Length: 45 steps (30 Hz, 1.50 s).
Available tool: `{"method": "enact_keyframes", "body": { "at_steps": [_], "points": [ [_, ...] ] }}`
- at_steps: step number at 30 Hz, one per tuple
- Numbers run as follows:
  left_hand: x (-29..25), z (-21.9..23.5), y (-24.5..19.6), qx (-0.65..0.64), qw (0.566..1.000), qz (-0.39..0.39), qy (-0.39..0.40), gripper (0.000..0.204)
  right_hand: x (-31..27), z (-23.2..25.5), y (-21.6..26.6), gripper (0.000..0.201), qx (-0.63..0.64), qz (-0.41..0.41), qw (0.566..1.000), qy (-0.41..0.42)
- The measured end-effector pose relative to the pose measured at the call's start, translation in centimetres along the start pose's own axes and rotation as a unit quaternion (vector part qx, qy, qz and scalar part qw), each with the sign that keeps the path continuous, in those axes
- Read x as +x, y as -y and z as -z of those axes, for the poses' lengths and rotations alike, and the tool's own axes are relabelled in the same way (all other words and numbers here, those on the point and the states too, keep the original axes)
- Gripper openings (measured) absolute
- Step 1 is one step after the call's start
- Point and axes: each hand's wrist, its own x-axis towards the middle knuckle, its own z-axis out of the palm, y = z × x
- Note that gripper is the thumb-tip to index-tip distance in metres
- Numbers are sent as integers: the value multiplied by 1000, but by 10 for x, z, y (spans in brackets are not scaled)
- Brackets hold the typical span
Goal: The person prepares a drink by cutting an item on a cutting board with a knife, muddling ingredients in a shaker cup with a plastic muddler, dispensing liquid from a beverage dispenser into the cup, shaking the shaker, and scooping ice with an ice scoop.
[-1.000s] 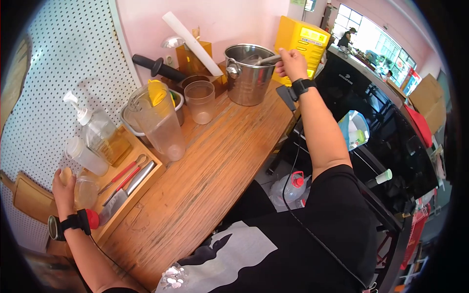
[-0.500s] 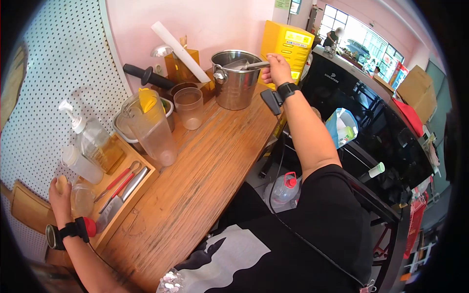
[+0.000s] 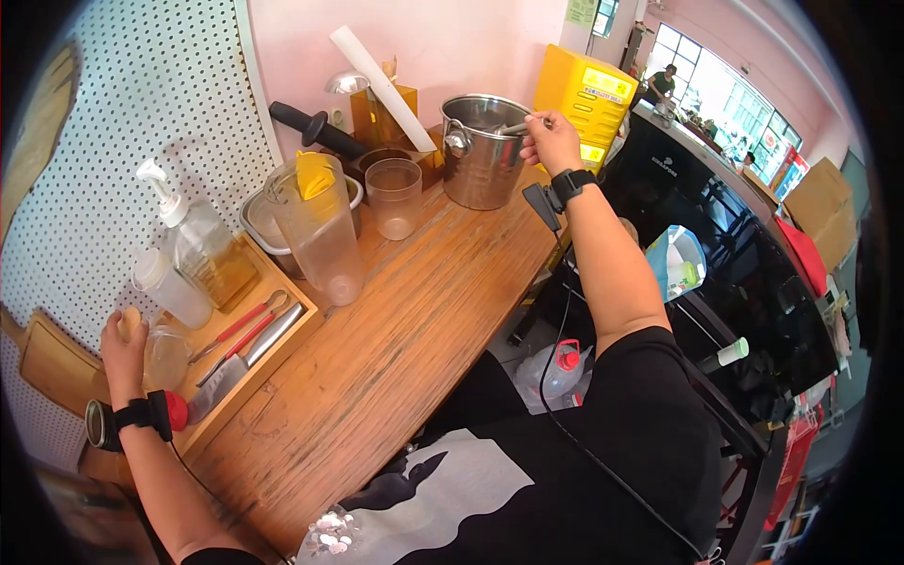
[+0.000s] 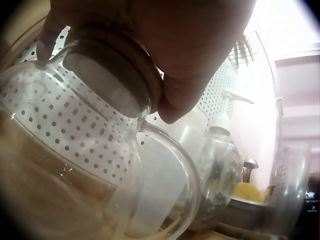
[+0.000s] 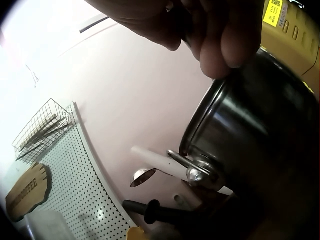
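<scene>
Wooden lid and metal handle, 1 in each of our hands

Nearest us, a pale printed panel and a cluster of shiny discs broke up our black shirt point(image 3: 621, 424). Beyond lay the tabletop point(image 3: 405, 320), its wood streaked with coarse grain.

On our left, our left hand point(image 3: 122, 356) had its fingers curled round the wooden rim of a lid point(image 4: 112, 77), with hardly any opening. The lid sat at the neck of a rounded, clear glass pot point(image 3: 168, 358) with a looped handle. Beside the pot, a shallow wooden tray point(image 3: 252, 370) held 2 thin red handles point(image 3: 240, 328) and a smooth steel one. Behind stood a cloudy plastic bottle point(image 3: 174, 290) and a clear pump bottle point(image 3: 212, 250) of amber liquid.

Farther off, a tall, scuffed pitcher point(image 3: 325, 245) leaned near a ribbed translucent cup point(image 3: 394, 202). Past them, our right hand point(image 3: 554, 141) was closed on a slim metal handle point(image 3: 513, 129), fingers bent in a pinch over the rim of a polished steel bucket point(image 3: 480, 171). The bucket's wall hid the utensil's lower end, and we could not make out its shape. In the right wrist view, our fingers covered most of the grip.

At the back rose a yellow slatted box point(image 3: 584, 94), partly blocked by the bucket.
</scene>
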Motion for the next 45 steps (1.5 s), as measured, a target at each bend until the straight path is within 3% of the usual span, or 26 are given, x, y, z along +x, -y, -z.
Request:
{"method": "enact_keyframes", "body": {
  "at_steps": [6, 8, 13, 15, 17, 19, 21, 22, 23, 26, 32, 38, 45],
  "points": [
    [0, -1, 2, -25, 999, 0, -27, 57, -6, 10, -22, 24, 75, 28, 995, -54],
    [1, -2, 4, -42, 998, 8, -34, 57, -7, 15, -37, 25, 193, 10, 978, -82],
    [7, -13, 24, -141, 988, 24, -59, 57, -14, 23, -56, 29, 269, 3, 961, -66],
    [14, -26, 54, -318, 942, 10, -110, 55, -16, 26, -58, 28, 289, 22, 955, -64],
    [1, -12, 36, -435, 889, 39, -137, 53, -24, 30, -42, 18, 236, 62, 968, -63],
    [-6, 1, 30, -475, 860, 55, -177, 50, -33, 33, -23, 21, 203, 102, 971, -72],
    [-27, 29, -5, -498, 839, 120, -185, 51, -38, 38, -6, 26, 216, 132, 966, -49],
    [-29, 29, 9, -474, 857, 72, -191, 48, -38, 46, 1, 26, 278, 135, 951, 25],
    [-34, 39, -2, -552, 797, 124, -212, 42, -45, 43, 13, 26, 285, 150, 946, 50],
    [-41, 48, 9, -648, 727, 103, -202, 40, -79, 24, 55, 30, 292, 166, 933, 131],
    [-45, 65, 12, -658, 712, 90, -228, 40, -157, -76, 126, 29, 345, 122, 886, 285],
    [-49, 75, 8, -698, 675, 70, -229, 41, -199, -196, 167, 30, 277, 136, 870, 386],
    [-45, 73, 15, -687, 690, 68, -218, 56, -233, -288, 193, 25, 156, 189, 851, 464]
  ]
}}
